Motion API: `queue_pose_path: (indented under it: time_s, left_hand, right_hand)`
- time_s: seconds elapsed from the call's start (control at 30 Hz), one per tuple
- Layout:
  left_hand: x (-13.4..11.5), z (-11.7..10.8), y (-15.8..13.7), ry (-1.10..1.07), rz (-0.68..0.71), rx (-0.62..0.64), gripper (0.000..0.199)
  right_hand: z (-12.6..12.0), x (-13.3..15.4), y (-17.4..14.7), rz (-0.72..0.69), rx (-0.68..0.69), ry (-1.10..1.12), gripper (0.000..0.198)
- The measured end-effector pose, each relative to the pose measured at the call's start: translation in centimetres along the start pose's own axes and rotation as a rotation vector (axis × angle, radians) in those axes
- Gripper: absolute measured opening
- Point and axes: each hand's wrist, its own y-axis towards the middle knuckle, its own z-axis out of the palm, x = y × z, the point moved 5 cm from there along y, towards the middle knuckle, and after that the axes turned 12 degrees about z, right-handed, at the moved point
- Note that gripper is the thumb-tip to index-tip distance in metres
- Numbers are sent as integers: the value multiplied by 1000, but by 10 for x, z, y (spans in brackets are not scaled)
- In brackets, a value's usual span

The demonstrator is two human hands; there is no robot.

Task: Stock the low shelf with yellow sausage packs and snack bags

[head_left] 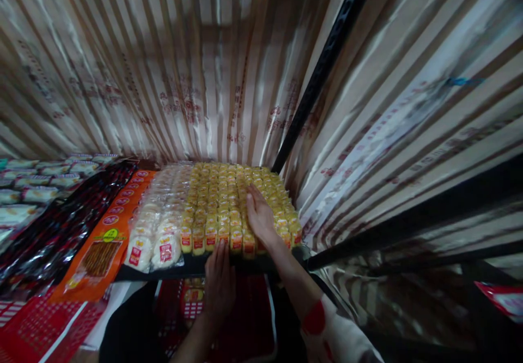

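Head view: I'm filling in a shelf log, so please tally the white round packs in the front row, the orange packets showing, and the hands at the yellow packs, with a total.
White round packs, front row: 2
Orange packets showing: 1
Hands at the yellow packs, left hand and right hand: 2
Total: 5

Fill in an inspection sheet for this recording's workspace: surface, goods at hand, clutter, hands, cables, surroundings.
Surface: dark shelf, its front edge showing below the goods.
Goods at hand: yellow packets in close rows; white round packets beside them.
Clutter: orange pack, dark glossy packs and white wrapped packs, further left.
Hands: right hand laid over the yellow packets; left hand at their front edge, contact unclear.
Cables: nothing seen.
Surroundings: striped, printed sheeting behind; black post; red basket below the shelf.
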Motion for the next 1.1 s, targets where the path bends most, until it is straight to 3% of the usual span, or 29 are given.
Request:
queue_pose_path:
  time_s: [0.1,0.2,0.4,0.57,0.83,1.1]
  left_hand:
    - [-2,-2,-4,-32,-25,-16,63]
    - [-16,0,-6,-75,73,-13,61]
    - [-28,13,-3,-61,115,-16,58]
    - [-25,21,4,-30,131,52,55]
    - [-28,27,8,-77,116,13,56]
    - [-31,24,11,-15,91,-39,55]
  right_hand:
    - [-25,-24,-42,4,-112,88,51]
    - [-33,-40,-72,14,-122,129,46]
    - [-34,-47,-93,34,-72,132,44]
    - [-21,-38,-82,8,9,44,52]
    - [32,-5,-28,-29,313,-421,60]
    - [46,5,4,-19,377,-611,64]
